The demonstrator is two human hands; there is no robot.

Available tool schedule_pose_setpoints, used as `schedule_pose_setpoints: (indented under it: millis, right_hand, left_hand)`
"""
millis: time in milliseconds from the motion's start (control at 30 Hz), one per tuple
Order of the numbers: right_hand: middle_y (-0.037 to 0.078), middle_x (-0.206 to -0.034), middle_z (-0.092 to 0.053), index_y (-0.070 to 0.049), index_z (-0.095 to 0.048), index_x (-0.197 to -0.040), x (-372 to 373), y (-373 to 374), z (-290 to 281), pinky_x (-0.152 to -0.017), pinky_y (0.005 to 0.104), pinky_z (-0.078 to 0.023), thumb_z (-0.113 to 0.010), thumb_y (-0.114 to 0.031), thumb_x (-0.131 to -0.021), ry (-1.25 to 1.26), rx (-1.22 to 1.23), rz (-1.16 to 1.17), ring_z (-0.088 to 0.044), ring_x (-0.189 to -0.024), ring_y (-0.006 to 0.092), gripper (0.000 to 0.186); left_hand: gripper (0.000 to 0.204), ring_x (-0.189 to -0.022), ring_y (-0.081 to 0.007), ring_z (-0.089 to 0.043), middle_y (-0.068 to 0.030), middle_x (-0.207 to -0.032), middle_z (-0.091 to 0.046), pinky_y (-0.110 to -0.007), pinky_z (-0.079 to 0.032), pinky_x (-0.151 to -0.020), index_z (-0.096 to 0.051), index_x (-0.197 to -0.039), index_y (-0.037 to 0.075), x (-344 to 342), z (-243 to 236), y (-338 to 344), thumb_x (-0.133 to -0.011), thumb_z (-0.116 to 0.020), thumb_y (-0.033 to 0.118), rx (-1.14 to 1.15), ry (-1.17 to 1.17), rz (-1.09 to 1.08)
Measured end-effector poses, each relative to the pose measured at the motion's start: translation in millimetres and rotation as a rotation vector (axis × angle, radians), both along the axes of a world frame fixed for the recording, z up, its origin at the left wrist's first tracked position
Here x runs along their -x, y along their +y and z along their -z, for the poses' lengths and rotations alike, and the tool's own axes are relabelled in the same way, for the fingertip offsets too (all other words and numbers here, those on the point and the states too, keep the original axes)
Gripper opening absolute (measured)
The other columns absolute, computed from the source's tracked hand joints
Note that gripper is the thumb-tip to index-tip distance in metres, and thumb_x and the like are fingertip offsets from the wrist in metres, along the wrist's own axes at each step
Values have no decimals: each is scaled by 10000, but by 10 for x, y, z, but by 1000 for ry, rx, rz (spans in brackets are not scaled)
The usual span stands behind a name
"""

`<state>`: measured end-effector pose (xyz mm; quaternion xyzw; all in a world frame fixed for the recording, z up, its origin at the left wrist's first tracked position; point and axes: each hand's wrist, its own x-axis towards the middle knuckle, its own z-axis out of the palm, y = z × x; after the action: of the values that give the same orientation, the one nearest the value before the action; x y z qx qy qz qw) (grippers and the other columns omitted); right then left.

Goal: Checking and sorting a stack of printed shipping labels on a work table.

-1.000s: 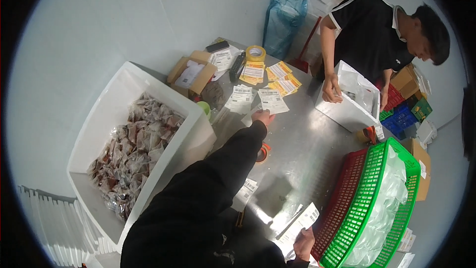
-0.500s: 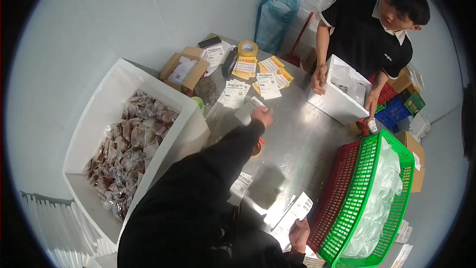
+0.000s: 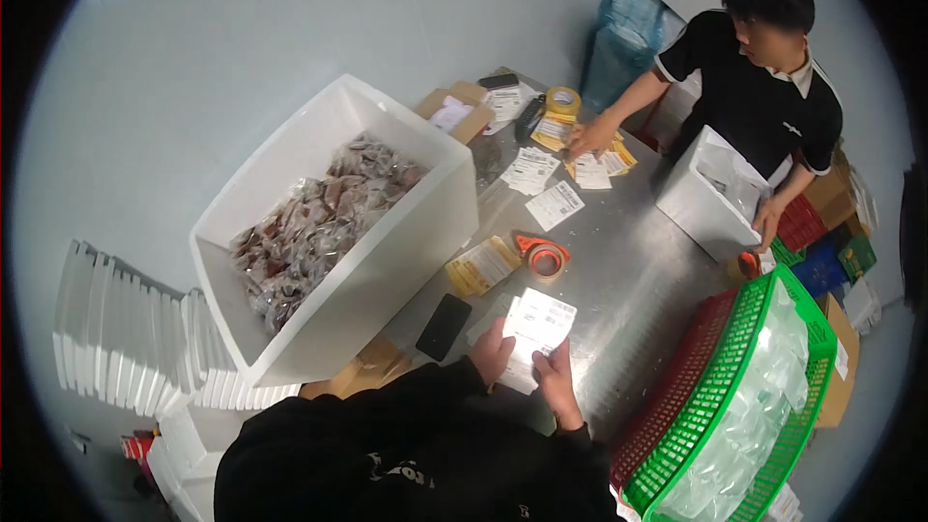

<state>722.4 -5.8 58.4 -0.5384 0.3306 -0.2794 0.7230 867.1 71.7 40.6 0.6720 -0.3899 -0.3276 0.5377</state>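
Note:
A small stack of white printed labels (image 3: 538,319) is held between my two hands above the metal table. My left hand (image 3: 492,354) grips its left edge, the fingers closed on the paper. From the lower right, my right hand (image 3: 559,389) pinches the same stack, its thumb on top. Beyond the stack lie an orange tape dispenser (image 3: 544,259) and a pile of yellow-and-white slips (image 3: 483,266). Left of my left hand is a black phone (image 3: 444,327). Farther off, a single white label (image 3: 555,206) rests on the table.
At left stands a big white foam box (image 3: 406,222) of bagged brown pieces. A green basket (image 3: 710,396) with clear plastic bags sits at right. Across the metal table (image 3: 619,271), a co-worker touches far labels (image 3: 592,171) and steadies a smaller foam box (image 3: 710,193).
My left hand has drawn back from the far labels to the stack in my right hand. The co-worker's one hand has left the small foam box for the labels. The view has shifted.

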Motion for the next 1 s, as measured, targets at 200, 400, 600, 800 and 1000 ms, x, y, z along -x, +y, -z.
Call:
schedule_pose_setpoints:
  millis: [200, 400, 600, 800, 1000]
  right_hand:
    - [-2, -976, -523, -73, -391, -1294, -762, -808, -130, -524, 214, -379, -459, 74, -809, -177, -282, 177, -448, -617, 64, 511]
    - [86, -919, -546, 0, -466, -1133, -2319, -2256, 10, -829, 388, -499, -425, 74, -777, -275, -520, 268, -563, -814, 204, 366]
    - [123, -928, -552, 26, -465, -1108, -4224, -3092, 111, -805, 453, -524, -401, 91, -794, -396, -620, 102, -586, -837, 264, 327]
    - [60, -767, -586, -11, -535, -1036, -5140, -3166, 472, -589, 331, -463, -607, -138, -852, -18, -305, 20, -571, -736, 183, 235]
    - [50, -1025, -608, -21, -539, -1218, -3674, -2684, 769, -684, 244, -489, -559, -171, -928, -70, 18, 235, -597, -763, 123, 327]
  left_hand:
    - [414, -955, -168, -569, -77, -1088, -590, -340, -460, -850, -443, -1267, 35, -522, -377, 821, -927, -533, 253, -200, 223, -142]
    - [312, -934, -170, -612, -89, -1050, -637, -301, -474, -834, -609, -1122, 92, -780, 643, 1911, -893, -590, 303, -675, 214, 107]
    - [314, -1043, -209, -584, -111, -1104, -613, -326, -445, -918, -583, -1162, 95, -993, 1314, 2048, -912, -575, 285, -466, 367, 219]
    - [294, -1074, -205, -561, -103, -1112, -599, -329, -425, -949, -567, -1168, 70, -1198, 1343, 2173, -930, -548, 242, -562, 355, 201]
    - [270, -1089, -186, -543, -94, -1125, -583, -316, -421, -946, -559, -1168, 54, -1301, 1148, 2053, -940, -530, 196, -555, 392, 148]
